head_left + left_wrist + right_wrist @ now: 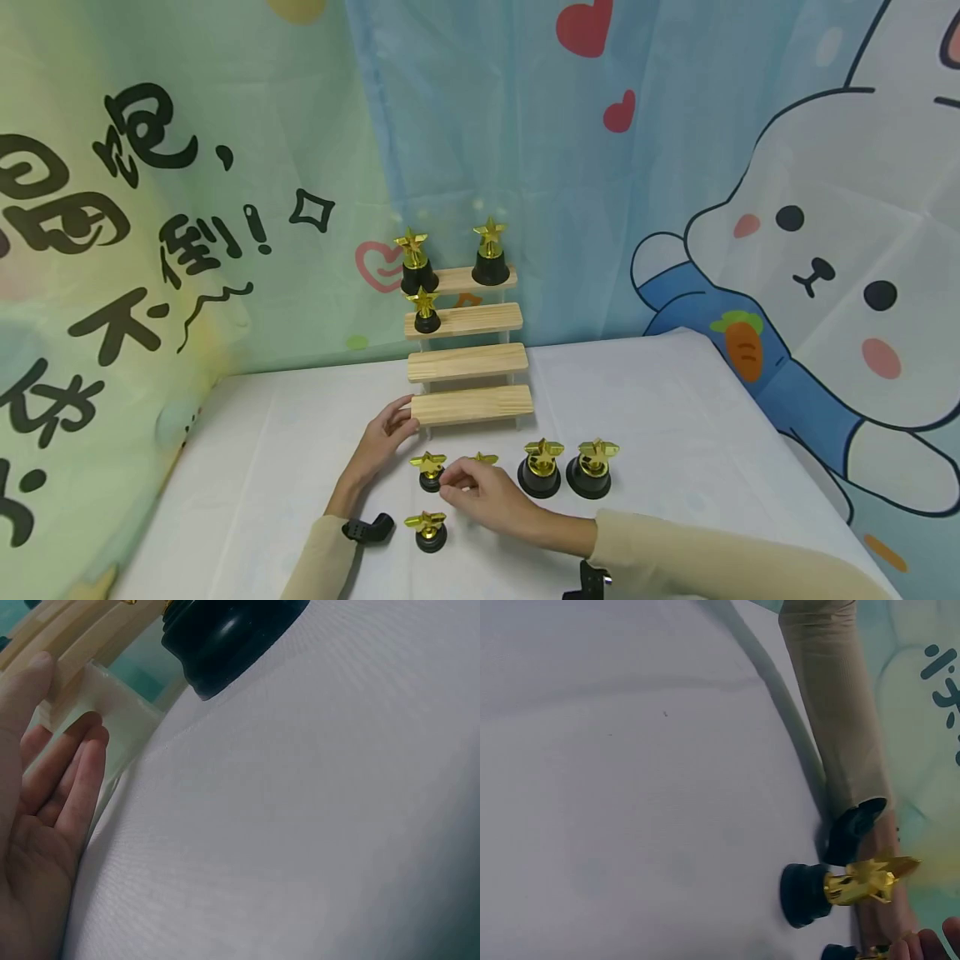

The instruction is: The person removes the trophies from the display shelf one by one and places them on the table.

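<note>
Head view: left hand at the lowest step, right hand at a small trophy

The left hand (381, 442) grips the left end of the lowest wooden step (472, 405) of a four-step rack; its thumb lies across the step's edge, with the other fingers extending past that edge. The right hand (489, 497) is positioned over the white table (637, 400), thumb and forefinger close together beside the small left trophy (430, 482). Whether these fingers are clamped on the trophy or only next to it cannot be determined.

Trophy locations:
- Table: the small left trophy stands upright in front of the rack. A partly hidden trophy (486, 458) is behind the right hand. A front trophy (431, 535) stands nearer the wearer. Two larger trophies (540, 477) stand side by side to the right.
- Rack: trophies (491, 262) stand at both ends of the top step; another trophy (427, 318) stands at the left end of the second step from the top.
</note>
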`<state>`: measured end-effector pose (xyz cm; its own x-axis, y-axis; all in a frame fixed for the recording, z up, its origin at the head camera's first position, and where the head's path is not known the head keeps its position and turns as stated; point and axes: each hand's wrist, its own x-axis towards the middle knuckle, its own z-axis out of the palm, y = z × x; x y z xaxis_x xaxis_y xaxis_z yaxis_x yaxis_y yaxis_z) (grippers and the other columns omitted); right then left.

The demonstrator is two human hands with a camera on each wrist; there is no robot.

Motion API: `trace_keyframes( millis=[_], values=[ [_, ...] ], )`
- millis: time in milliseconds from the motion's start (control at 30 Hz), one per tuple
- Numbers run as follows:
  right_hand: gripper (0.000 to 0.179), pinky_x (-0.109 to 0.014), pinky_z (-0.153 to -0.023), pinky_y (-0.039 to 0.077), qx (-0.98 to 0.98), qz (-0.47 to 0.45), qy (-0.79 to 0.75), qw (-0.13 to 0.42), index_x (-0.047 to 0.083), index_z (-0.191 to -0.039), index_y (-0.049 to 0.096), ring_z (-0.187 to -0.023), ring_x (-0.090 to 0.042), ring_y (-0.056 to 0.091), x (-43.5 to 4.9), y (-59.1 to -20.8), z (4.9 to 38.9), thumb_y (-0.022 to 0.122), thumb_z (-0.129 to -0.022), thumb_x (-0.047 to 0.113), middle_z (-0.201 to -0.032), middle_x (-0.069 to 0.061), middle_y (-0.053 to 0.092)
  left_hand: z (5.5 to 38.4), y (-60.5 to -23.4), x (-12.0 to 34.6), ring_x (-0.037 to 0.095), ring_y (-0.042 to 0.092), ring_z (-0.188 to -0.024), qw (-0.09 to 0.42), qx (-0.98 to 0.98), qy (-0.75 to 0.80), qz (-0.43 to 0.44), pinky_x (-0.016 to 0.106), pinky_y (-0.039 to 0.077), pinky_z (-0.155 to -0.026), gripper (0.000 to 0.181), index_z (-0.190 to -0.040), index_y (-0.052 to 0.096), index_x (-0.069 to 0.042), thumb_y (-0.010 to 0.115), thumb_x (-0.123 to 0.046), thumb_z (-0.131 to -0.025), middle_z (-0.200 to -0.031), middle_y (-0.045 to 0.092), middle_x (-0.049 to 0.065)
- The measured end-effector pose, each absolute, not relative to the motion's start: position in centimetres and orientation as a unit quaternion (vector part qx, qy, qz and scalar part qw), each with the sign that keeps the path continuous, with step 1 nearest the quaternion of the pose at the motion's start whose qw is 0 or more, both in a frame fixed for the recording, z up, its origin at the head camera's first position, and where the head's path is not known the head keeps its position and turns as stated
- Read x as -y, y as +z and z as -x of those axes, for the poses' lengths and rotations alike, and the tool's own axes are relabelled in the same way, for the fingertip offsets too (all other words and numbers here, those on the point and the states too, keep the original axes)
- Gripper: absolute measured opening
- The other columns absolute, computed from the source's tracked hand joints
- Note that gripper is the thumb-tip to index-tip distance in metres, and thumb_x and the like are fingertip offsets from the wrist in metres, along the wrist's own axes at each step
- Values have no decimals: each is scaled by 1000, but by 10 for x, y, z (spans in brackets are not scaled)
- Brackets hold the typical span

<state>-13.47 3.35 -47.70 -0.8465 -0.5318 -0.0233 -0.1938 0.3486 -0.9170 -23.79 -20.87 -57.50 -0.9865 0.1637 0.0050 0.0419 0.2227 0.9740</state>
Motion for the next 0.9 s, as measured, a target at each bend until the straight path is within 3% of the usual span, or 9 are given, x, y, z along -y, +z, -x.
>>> trace_keyframes(
  millis=[267, 633, 767, 900],
  values=[
    [22, -20, -79, 54, -811, 291, -496, 112, 5, -109, 65, -99, -18, 64, -34, -457, 148, 58, -98, 22, -107, -6, 66, 237, -576, 209, 10, 64, -110, 49, -780, 619, -73, 19, 52, -93, 57, -144, 44, -16, 65, -30, -93, -128, 64, 14],
    [18, -24, -83, 57, -827, 361, -430, -26, 4, -112, 62, -97, -19, 63, -25, -423, 190, 57, -97, 14, -107, -9, 64, 236, -574, 208, 12, 64, -110, 45, -778, 623, -67, 23, 54, -92, 56, -144, 45, -17, 65, -30, -93, -127, 65, 13],
    [17, -27, -82, 57, -835, 351, -419, -66, 4, -110, 62, -97, -20, 64, -21, -413, 213, 57, -97, 13, -106, -9, 63, 237, -574, 208, 8, 64, -108, 56, -776, 625, -63, 22, 54, -92, 57, -145, 44, -18, 65, -30, -93, -129, 64, 12],
    [19, -30, -81, 58, -844, 313, -429, -71, 4, -111, 63, -97, -21, 65, -18, -405, 236, 57, -97, 15, -107, -10, 64, 237, -573, 209, 12, 63, -112, 58, -781, 619, -65, 23, 53, -95, 58, -146, 42, -16, 64, -30, -94, -131, 63, 14]
  ],
)
